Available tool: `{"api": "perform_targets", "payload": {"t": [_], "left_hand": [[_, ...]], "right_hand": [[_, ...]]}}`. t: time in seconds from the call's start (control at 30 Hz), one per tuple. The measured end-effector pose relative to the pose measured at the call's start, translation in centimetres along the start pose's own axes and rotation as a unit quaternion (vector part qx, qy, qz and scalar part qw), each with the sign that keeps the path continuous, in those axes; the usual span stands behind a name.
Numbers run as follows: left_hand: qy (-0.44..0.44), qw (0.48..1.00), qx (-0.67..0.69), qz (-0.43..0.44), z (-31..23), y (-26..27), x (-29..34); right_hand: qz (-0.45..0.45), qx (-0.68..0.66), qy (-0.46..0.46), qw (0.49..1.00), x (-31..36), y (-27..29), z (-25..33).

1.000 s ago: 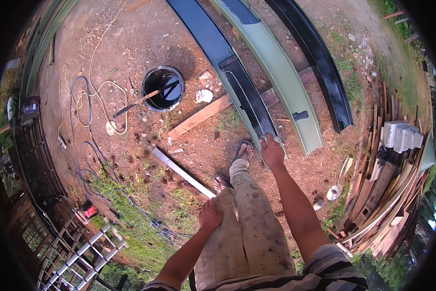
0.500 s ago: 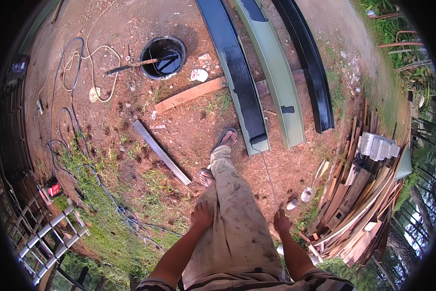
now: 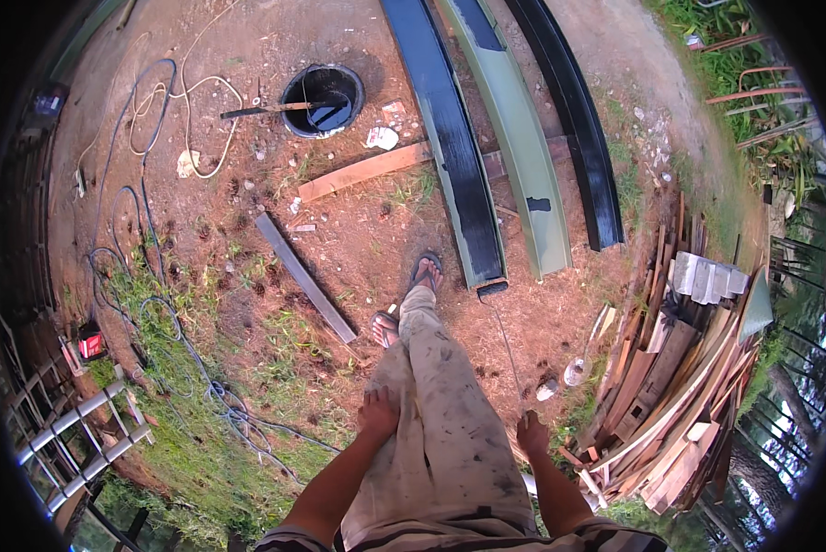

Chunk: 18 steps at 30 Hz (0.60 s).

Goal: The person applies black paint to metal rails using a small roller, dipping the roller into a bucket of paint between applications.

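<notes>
My right hand (image 3: 532,434) is closed around the end of a long thin rod that runs forward to a paint roller (image 3: 493,287) loaded with black paint. The roller is at the near end of the left steel channel beam (image 3: 465,184), whose inside is mostly coated black with pale green edges. Resting on my left thigh, my left hand (image 3: 378,412) holds nothing, its fingers laid over the stained trousers (image 3: 441,405). To the right lie a mostly green channel beam (image 3: 540,221) with dark patches and a fully black beam (image 3: 593,184).
The beams rest across a wooden plank (image 3: 362,172). A black bucket (image 3: 352,75) of dark paint, with a stick across it, stands far left. A loose grey bar (image 3: 303,276) lies near my feet. Hoses (image 3: 162,267) snake along the left; a timber pile (image 3: 675,386) rises at right.
The roller has come nearer, from the beam's inner surface to its near end edge. My view has shifted slightly; my left hand stays on my thigh.
</notes>
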<state>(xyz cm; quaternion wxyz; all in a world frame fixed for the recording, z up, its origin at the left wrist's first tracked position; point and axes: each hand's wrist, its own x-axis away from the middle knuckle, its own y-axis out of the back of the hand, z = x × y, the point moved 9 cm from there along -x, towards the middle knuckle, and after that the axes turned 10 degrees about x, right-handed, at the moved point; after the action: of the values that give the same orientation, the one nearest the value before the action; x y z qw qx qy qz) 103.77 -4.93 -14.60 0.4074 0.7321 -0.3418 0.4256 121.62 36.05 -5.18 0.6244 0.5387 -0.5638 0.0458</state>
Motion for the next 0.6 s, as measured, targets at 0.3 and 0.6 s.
{"api": "perform_targets", "payload": {"t": [0.3, 0.6], "left_hand": [[-0.019, 0.998, -0.047, 0.021, 1.5, -3.3, 1.0], [-0.019, 0.998, -0.057, 0.022, 1.4, -4.3, 1.7]], "right_hand": [[-0.015, -0.049, -0.004, 0.999, -4.7, 0.8, 3.3], [-0.017, -0.083, 0.01, 0.996, -6.2, -0.6, 2.2]]}}
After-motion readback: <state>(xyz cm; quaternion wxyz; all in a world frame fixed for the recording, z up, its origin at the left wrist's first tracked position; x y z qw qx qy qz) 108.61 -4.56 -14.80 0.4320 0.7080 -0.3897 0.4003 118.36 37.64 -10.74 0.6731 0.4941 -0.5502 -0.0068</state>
